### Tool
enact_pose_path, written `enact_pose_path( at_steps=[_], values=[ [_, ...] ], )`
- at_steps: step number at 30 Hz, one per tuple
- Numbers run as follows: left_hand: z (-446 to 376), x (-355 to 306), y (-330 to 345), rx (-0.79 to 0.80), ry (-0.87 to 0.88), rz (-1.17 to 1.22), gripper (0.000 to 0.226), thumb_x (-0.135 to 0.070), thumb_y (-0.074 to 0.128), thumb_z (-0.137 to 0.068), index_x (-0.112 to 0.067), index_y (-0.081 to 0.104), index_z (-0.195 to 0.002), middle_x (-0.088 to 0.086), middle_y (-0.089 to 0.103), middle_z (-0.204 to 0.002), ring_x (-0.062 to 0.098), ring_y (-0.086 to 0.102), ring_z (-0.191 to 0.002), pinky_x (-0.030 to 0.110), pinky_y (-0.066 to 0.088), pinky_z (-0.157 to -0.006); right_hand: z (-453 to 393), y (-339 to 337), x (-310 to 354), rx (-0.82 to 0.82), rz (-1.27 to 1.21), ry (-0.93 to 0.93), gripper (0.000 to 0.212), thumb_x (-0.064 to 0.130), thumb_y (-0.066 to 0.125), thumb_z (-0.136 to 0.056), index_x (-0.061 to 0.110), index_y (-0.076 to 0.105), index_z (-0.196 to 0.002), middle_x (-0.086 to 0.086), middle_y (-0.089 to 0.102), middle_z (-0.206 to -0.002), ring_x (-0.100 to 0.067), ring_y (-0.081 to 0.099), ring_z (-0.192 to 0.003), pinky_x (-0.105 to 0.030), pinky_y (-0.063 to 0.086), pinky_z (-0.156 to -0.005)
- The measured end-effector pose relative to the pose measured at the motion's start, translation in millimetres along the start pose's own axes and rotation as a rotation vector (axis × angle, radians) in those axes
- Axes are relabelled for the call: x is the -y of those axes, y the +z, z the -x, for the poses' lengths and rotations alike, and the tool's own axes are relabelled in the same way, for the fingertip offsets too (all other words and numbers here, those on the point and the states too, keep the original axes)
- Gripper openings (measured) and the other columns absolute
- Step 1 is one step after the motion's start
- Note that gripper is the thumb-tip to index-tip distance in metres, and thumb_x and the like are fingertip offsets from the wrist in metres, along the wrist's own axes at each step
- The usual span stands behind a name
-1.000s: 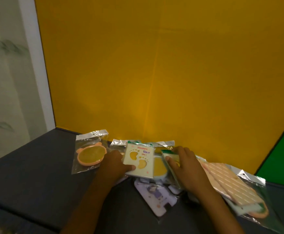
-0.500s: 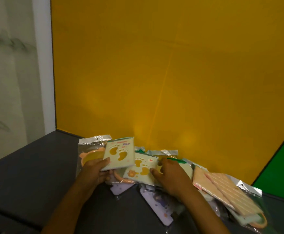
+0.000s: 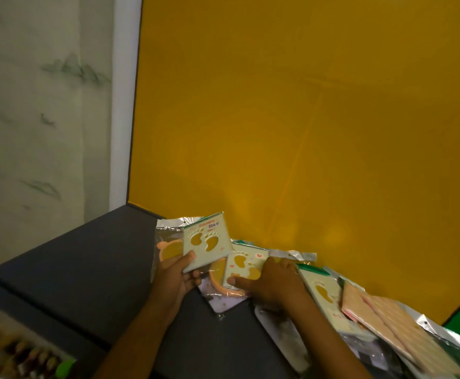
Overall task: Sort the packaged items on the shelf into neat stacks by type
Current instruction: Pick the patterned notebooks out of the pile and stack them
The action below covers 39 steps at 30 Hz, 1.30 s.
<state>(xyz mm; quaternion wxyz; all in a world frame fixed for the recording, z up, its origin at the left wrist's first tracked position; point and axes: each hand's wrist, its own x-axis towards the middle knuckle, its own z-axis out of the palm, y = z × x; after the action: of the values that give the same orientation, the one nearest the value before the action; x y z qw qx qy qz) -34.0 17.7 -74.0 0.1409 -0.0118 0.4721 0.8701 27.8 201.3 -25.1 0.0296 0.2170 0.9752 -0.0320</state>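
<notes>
3 footprint cards [image 3: 207, 243] (1 lifted), 2 hands [image 3: 174, 280]

- Single head-worn view, looking forward and down, close over a dark shelf [image 3: 67, 272].
- Faces a yellow back panel [image 3: 291, 119]; both forearms enter from the bottom edge.
- No second view to compare.

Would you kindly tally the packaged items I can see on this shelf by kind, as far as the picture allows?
Pale green square cards with yellow footprint cut-outs: 3 (one gripped by the left hand, at; one under the right hand, at; one at)
Peach round bear-eared items in clear bags: 2
Pink brick-patterned flat packs: at least 1
White-lilac printed packs: 2
Total: at least 8
</notes>
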Motion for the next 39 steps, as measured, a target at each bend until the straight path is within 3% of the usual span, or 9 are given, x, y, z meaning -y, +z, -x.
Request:
enact_pose_path(
  at_steps=[2, 6, 8, 12, 14, 27, 31, 35, 39],
  values=[
    [1, 0, 1, 0.004, 0.014, 0.008, 0.01, -0.009, 0.055, -0.093, -0.012, 0.062, -0.099, 0.017, 0.07, -0.096, 0.037, 0.057, -0.092, 0.042, 0.05, -0.073, 2, -8, 3, 0.028, -0.129, -0.006, 0.098, 0.08, 0.058, -0.07, 0.02, 0.033, -0.143, -0.006, 0.051, -0.14, -0.025, 0.049, -0.125, -0.037, 0.04, -0.102],
    [1, -2, 1, 0.014, 0.024, 0.033, 0.011, -0.009, 0.054, -0.094, -0.011, 0.062, -0.1, 0.021, 0.068, -0.102, 0.035, 0.056, -0.088, 0.039, 0.051, -0.067, -3, -13, 1, 0.073, -0.368, 0.046, 0.11, 0.06, 0.075, -0.07, 0.013, 0.016, -0.149, -0.004, 0.048, -0.141, -0.023, 0.048, -0.127, -0.029, 0.042, -0.091],
    [0, -2, 0, 0.012, 0.025, 0.026, 0.013, -0.011, 0.054, -0.094, -0.01, 0.061, -0.105, 0.021, 0.068, -0.103, 0.03, 0.058, -0.081, 0.033, 0.053, -0.061, -7, -13, -4, 0.072, -0.489, 0.1, 0.099, 0.05, 0.08, -0.07, 0.014, 0.025, -0.143, -0.004, 0.052, -0.136, -0.023, 0.052, -0.122, -0.028, 0.043, -0.085],
    [-4, 0, 1, 0.011, 0.014, 0.01, 0.012, -0.011, 0.055, -0.093, -0.012, 0.061, -0.104, 0.017, 0.07, -0.1, 0.032, 0.063, -0.089, 0.041, 0.054, -0.073, -14, -9, -20, 0.07, -0.778, 0.143, 0.027, 0.026, 0.074, -0.084, 0.014, 0.059, -0.104, -0.003, 0.069, -0.109, -0.016, 0.066, -0.092, -0.032, 0.056, -0.081],
    [-4, 1, 1, 0.014, 0.007, -0.008, 0.013, -0.011, 0.055, -0.093, -0.011, 0.061, -0.105, 0.017, 0.07, -0.099, 0.032, 0.061, -0.089, 0.037, 0.054, -0.069, -13, -6, -30, 0.083, -0.95, 0.178, 0.016, 0.016, 0.07, -0.087, 0.008, 0.066, -0.1, -0.008, 0.074, -0.102, -0.02, 0.071, -0.088, -0.04, 0.059, -0.085],
    [31, -6, 25, 0.098, -0.087, 0.029, 0.02, -0.006, 0.052, -0.094, -0.004, 0.056, -0.114, 0.022, 0.064, -0.111, 0.033, 0.062, -0.102, 0.039, 0.058, -0.074, 72, -35, -104, -0.038, -1.512, 0.154, 0.019, 0.006, 0.054, -0.095, -0.001, 0.061, -0.111, -0.016, 0.074, -0.101, -0.029, 0.073, -0.093, -0.045, 0.057, -0.086],
    [70, 0, 54, 0.144, -0.073, -0.034, 0.02, -0.007, 0.053, -0.093, -0.005, 0.058, -0.113, 0.017, 0.068, -0.105, 0.029, 0.066, -0.092, 0.027, 0.059, -0.056, 113, -36, -142, -0.133, -1.565, 0.149, 0.019, 0.007, 0.052, -0.095, 0.008, 0.062, -0.112, -0.011, 0.075, -0.1, -0.029, 0.073, -0.091, -0.058, 0.049, -0.094],
    [115, 16, 88, 0.207, -0.081, -0.093, 0.013, -0.009, 0.056, -0.092, -0.01, 0.06, -0.104, 0.015, 0.071, -0.098, 0.028, 0.068, -0.088, 0.028, 0.059, -0.055, 158, -32, -187, -0.244, -1.67, 0.169, 0.023, 0.003, 0.053, -0.094, 0.012, 0.064, -0.112, -0.01, 0.075, -0.103, -0.028, 0.072, -0.093, -0.047, 0.057, -0.084],
    [159, 38, 121, 0.266, -0.098, -0.16, 0.023, -0.012, 0.06, -0.09, -0.004, 0.062, -0.112, 0.014, 0.073, -0.102, 0.028, 0.069, -0.093, 0.027, 0.06, -0.059, 206, -27, -237, -0.34, -1.717, 0.205, 0.03, 0.002, 0.055, -0.092, 0.011, 0.061, -0.12, -0.012, 0.073, -0.109, -0.029, 0.07, -0.1, -0.046, 0.054, -0.09]
  ],
)
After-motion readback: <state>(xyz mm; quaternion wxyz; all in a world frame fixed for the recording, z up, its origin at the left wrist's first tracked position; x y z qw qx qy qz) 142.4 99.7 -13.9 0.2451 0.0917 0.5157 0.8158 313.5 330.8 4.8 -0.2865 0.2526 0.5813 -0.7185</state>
